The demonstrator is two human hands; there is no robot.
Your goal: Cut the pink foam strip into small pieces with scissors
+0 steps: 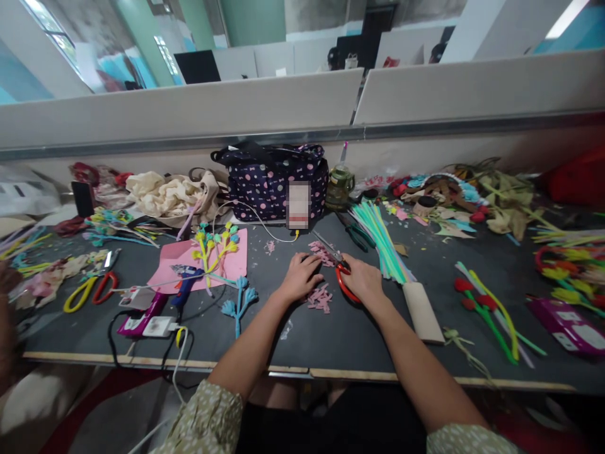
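Observation:
My right hand (363, 277) grips scissors (346, 270) by their red-orange handles. The blades point up and left, over one of two small heaps of cut pink strips (324, 253). Just left of the scissors, my left hand (300, 276) rests low over the table, its fingers apart between the two heaps. Whether a small strip lies under those fingertips is hidden. The nearer heap of pink pieces (320, 299) lies between my forearms. Beyond my right hand are dark-handled pliers (359, 234) and a bundle of green and white pipe cleaners (382, 239) with a paper sleeve (422, 312).
A spotted bag (265, 180) stands at the back with a cabled phone (297, 205) before it. Leftward lie a pink sheet (172, 258), a blue glue gun (186, 287), a purple power strip (146, 318) and yellow-and-red scissors (94, 287). Red pipe-cleaner flowers (475, 296) lie rightward.

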